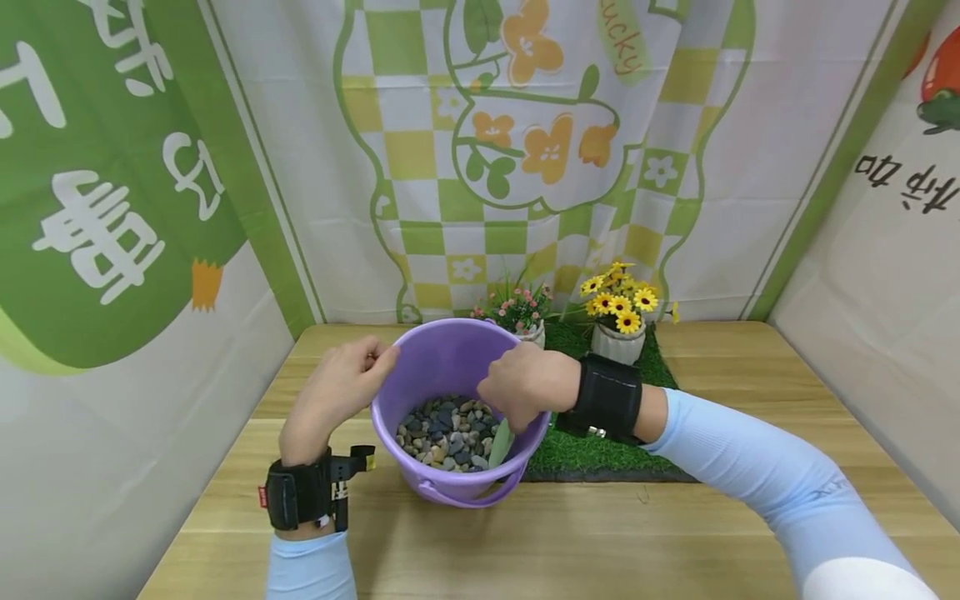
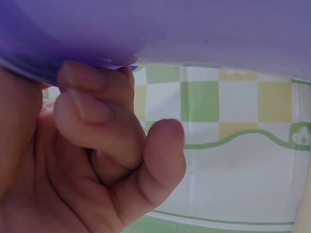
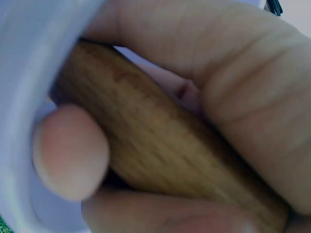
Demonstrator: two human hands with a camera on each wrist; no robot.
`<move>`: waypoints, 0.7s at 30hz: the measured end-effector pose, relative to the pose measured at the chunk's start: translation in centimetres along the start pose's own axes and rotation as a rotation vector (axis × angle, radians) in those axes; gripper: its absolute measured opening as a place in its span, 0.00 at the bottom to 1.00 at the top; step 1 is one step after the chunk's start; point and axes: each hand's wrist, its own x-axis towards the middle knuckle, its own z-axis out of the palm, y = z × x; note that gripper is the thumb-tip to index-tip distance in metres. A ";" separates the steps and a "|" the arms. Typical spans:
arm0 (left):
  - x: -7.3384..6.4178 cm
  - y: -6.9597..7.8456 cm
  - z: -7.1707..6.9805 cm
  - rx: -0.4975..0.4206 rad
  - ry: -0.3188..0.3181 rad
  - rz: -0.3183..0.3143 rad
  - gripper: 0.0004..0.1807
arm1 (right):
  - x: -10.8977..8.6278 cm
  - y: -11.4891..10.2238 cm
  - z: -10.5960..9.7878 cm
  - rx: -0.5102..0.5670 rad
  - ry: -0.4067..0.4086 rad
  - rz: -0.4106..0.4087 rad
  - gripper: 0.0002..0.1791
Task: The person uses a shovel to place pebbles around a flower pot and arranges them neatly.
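A purple bucket [image 1: 442,350] stands on the table with a layer of mixed grey, tan and dark pebbles [image 1: 446,429] at its bottom. My left hand [image 1: 341,383] holds the bucket's left rim, fingers curled at the rim in the left wrist view. Over the right rim reaches my right hand [image 1: 528,383], gripping a small garden trowel [image 1: 501,443] whose pale green blade points down at the pebbles. The right wrist view shows fingers wrapped round its wooden handle [image 3: 146,131]. Whether the blade's tip is under the stones cannot be told.
Behind the bucket, a pot of pink flowers [image 1: 521,312] and a pot of yellow flowers [image 1: 620,312] stand on a green turf mat [image 1: 600,454]. The bucket's handle [image 1: 480,500] hangs at its front. Printed curtains [image 1: 525,242] enclose the wooden table [image 1: 637,542].
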 end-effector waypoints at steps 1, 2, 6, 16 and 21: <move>0.0 0.0 0.0 0.000 -0.002 -0.002 0.19 | 0.1 -0.1 0.1 -0.007 0.005 -0.012 0.09; 0.0 0.0 0.1 -0.002 -0.003 -0.006 0.19 | 0.2 -0.2 0.2 -0.011 0.011 -0.026 0.10; 0.0 0.1 0.1 -0.008 -0.004 -0.002 0.20 | 0.6 -0.4 0.7 -0.015 0.025 -0.062 0.09; 0.1 0.1 0.0 -0.002 -0.010 0.008 0.20 | 1.6 0.1 1.9 0.006 0.000 -0.078 0.10; 0.1 0.2 0.2 0.018 -0.004 0.012 0.19 | 2.0 0.5 2.5 0.027 0.018 -0.084 0.11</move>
